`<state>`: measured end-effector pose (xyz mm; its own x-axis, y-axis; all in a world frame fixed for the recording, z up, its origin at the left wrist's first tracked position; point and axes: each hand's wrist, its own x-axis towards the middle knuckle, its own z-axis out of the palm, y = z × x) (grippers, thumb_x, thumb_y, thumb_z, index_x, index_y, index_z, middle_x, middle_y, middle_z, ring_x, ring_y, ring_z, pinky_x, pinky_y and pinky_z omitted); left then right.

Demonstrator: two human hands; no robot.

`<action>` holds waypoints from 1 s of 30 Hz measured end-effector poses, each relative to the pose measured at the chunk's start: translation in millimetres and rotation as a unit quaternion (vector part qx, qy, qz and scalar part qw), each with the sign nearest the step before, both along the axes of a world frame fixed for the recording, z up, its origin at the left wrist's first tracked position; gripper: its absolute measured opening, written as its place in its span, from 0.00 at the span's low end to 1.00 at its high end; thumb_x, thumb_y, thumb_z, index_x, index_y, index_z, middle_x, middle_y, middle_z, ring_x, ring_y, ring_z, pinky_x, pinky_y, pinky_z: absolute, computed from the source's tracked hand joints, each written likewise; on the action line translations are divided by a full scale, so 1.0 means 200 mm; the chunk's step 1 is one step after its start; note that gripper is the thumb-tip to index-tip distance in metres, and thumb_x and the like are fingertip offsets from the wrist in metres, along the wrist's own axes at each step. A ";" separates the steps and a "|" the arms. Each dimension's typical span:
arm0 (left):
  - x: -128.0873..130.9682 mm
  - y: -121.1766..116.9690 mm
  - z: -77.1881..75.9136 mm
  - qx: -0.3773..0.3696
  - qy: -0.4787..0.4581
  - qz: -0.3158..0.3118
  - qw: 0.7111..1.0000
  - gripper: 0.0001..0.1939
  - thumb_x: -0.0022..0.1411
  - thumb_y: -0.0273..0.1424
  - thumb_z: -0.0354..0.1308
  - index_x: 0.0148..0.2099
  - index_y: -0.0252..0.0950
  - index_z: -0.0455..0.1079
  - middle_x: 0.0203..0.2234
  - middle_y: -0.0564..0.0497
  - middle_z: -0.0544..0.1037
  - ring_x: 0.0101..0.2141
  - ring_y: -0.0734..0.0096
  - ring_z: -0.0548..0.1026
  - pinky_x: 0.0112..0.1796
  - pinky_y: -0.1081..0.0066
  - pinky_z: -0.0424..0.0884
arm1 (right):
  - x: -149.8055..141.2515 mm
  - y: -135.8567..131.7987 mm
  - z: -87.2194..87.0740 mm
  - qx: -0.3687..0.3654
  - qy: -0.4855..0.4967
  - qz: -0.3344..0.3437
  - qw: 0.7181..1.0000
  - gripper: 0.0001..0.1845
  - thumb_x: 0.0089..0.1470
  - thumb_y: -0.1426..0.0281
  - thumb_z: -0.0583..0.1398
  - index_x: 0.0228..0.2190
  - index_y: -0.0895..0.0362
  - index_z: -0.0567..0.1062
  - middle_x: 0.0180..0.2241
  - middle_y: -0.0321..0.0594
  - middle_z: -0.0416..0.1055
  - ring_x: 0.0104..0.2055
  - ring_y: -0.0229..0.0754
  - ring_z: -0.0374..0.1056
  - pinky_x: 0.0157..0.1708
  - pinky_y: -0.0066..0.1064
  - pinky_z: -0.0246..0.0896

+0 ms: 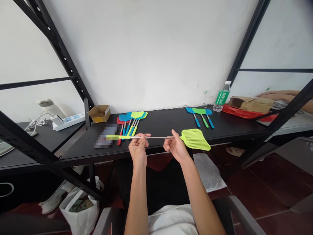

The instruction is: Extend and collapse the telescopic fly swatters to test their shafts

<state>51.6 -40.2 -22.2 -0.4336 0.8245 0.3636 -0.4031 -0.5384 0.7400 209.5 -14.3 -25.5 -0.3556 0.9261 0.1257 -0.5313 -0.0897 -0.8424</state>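
Observation:
A yellow-green fly swatter is held level above the front edge of the black table, its perforated head to the right and its handle to the left. My left hand is closed around the metal rod beside the handle. Near the swatter's head, my right hand grips the other end of the rod. Behind my left hand, several red, blue and yellow-green fly swatters lie in an overlapping group. Two blue swatters and a green one lie farther right on the table.
An open cardboard box sits at the table's back left, with a blurred-out flat item in front. A water bottle stands at the back right, next to a red bag. Black shelf posts rise on both sides.

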 end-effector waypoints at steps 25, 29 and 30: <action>0.00 0.02 -0.04 -0.003 0.061 -0.030 0.998 0.12 0.59 0.38 0.67 0.37 0.34 0.74 0.33 0.44 0.81 0.20 0.81 0.61 0.24 0.73 0.62 | 0.03 0.02 -0.04 0.029 -0.018 -0.126 0.991 0.23 0.59 0.59 0.60 0.16 0.56 0.74 0.15 0.37 0.66 0.19 0.36 0.58 0.23 0.30 0.53; 0.01 0.02 -0.04 -0.012 0.039 -0.011 0.999 0.12 0.59 0.38 0.67 0.37 0.33 0.75 0.33 0.43 0.82 0.20 0.82 0.60 0.24 0.73 0.62 | 0.04 0.01 -0.03 0.044 -0.034 -0.133 0.990 0.24 0.60 0.58 0.59 0.17 0.56 0.75 0.16 0.38 0.67 0.21 0.37 0.60 0.25 0.31 0.55; 0.02 0.02 -0.03 -0.015 0.034 -0.007 0.999 0.13 0.58 0.38 0.67 0.36 0.33 0.75 0.32 0.44 0.81 0.20 0.82 0.60 0.24 0.74 0.62 | 0.04 0.01 -0.02 0.046 -0.037 -0.134 0.989 0.24 0.60 0.58 0.59 0.17 0.57 0.76 0.16 0.39 0.68 0.21 0.37 0.60 0.25 0.31 0.55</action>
<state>54.9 -35.9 -28.8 -0.3979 0.8409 0.3670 -0.3588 -0.5108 0.7813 216.6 -12.2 -30.2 -0.1100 0.9741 0.1974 -0.4626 0.1256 -0.8776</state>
